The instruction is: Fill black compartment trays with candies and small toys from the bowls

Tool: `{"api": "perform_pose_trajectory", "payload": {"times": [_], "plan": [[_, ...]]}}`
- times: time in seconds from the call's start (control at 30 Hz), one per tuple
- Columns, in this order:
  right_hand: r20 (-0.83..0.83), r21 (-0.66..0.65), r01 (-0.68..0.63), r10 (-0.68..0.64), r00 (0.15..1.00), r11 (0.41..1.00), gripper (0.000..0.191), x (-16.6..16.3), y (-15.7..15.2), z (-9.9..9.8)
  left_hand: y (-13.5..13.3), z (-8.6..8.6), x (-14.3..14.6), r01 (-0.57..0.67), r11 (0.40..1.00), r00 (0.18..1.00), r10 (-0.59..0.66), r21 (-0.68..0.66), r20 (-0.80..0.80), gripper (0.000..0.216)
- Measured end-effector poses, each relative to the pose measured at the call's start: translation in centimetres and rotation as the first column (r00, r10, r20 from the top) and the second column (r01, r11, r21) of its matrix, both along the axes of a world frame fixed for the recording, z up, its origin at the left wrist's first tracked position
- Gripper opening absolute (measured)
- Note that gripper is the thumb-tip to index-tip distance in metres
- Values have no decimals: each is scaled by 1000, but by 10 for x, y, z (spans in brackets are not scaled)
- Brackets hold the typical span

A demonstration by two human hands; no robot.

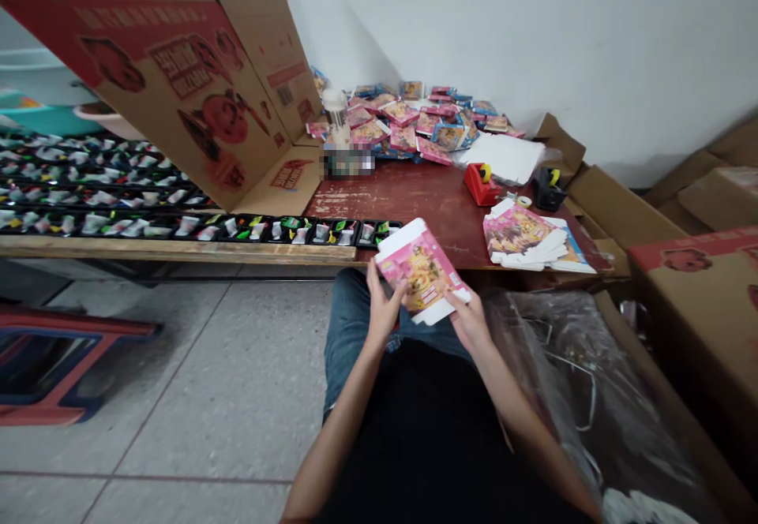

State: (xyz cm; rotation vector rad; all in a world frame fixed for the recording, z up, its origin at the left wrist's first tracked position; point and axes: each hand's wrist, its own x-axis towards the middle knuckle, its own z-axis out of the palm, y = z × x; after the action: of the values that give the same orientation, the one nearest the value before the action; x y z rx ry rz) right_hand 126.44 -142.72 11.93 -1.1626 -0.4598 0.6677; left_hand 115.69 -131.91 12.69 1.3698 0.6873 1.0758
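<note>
Between my two hands, above my lap, is a pink printed carton [423, 271] with white flaps sticking out at its upper and lower ends. My left hand [384, 299] grips its left edge, thumb on the printed face. At the lower right corner, my right hand [469, 315] pinches the carton near a white flap. Just beyond it, at the table's front edge, stand black trays [367, 233] holding small wrapped pieces. To the right lies a stack of flat cartons [521, 236], pink and blue, with white flaps.
A big cardboard box [237, 90] stands open at the left. Behind are a heap of pink and blue packed boxes [408, 117] and a bottle [336, 117]. Red [481, 185] and black tape dispensers [549, 189] sit at right. A plastic bag [550, 374] and a stool [59, 358] flank me.
</note>
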Motion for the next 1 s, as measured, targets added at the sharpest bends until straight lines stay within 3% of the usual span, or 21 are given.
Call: {"api": "perform_pose_trajectory", "payload": {"times": [0.07,0.17,0.23,0.3,0.37,0.53,0.6,0.67,0.77,0.87,0.93,1.0], "plan": [[-47,-34,-185,183,982,982,54,-7,0,-1,5,-10,-4,218,939,970,-178,-268,166,64],[-11,-112,-460,462,887,881,59,-7,-3,0,11,-20,-12,329,806,934,-199,-492,297,58],[124,-145,-427,445,887,893,63,-6,-6,4,9,-20,-15,341,761,931,-192,-552,310,52],[310,-132,-216,247,918,967,67,-8,-8,11,4,-16,-13,380,738,921,-248,-558,300,50],[451,-121,-42,93,887,992,74,-14,-8,18,-5,-12,-8,390,747,919,-280,-538,277,52],[575,-212,6,120,809,977,86,-24,-4,17,-16,-12,0,315,818,945,-225,-481,237,56],[645,-200,42,100,757,979,79,-21,-2,11,-15,-16,1,216,903,975,-176,-373,137,50],[682,-187,45,97,725,981,67,-17,1,4,-13,-19,0,65,982,998,-66,-175,-2,41],[603,-187,-6,120,789,982,61,-17,4,-8,-12,-22,-2,-85,996,990,89,41,-105,40],[468,-107,60,-3,884,992,68,-23,7,-20,-15,-26,-6,-114,991,990,119,72,-71,49],[393,-40,107,-83,916,993,67,-27,8,-25,-17,-28,-8,-102,989,994,107,107,-38,42],[339,-19,89,-77,938,996,60,-27,8,-27,-18,-31,-10,-77,989,996,82,129,-41,32]]}}
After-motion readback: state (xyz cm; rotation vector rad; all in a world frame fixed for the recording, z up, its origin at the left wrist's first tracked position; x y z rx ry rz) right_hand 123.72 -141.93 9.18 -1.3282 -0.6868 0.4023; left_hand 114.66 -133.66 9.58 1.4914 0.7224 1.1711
